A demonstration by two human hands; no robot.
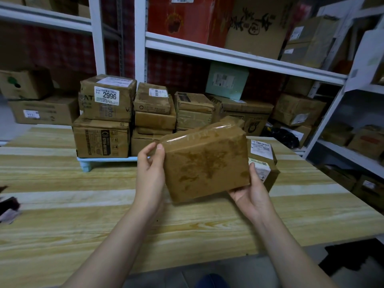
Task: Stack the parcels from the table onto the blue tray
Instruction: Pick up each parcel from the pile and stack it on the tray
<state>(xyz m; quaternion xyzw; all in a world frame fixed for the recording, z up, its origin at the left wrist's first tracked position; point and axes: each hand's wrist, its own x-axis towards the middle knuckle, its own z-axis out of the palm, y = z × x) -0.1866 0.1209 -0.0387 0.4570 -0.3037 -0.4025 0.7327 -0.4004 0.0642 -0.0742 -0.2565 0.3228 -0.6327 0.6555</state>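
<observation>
Wooden table point(83, 204) nearest. Above it, tilted taped parcel point(205, 163): left hand point(150, 167) pinches its upper-left corner, right hand point(252, 192) cups its lower-right corner. Behind, 1 labelled parcel point(269, 161) lies on the table. Farther, blue tray point(104, 160) carries stacked parcels point(104, 121).

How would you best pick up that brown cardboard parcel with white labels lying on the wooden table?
Likely from above, gripping two opposite sides: the brown labelled cardboard parcel lies flat on the wooden table, its top and right side free. Its left part is hidden behind the held tape-wrapped parcel.
</observation>
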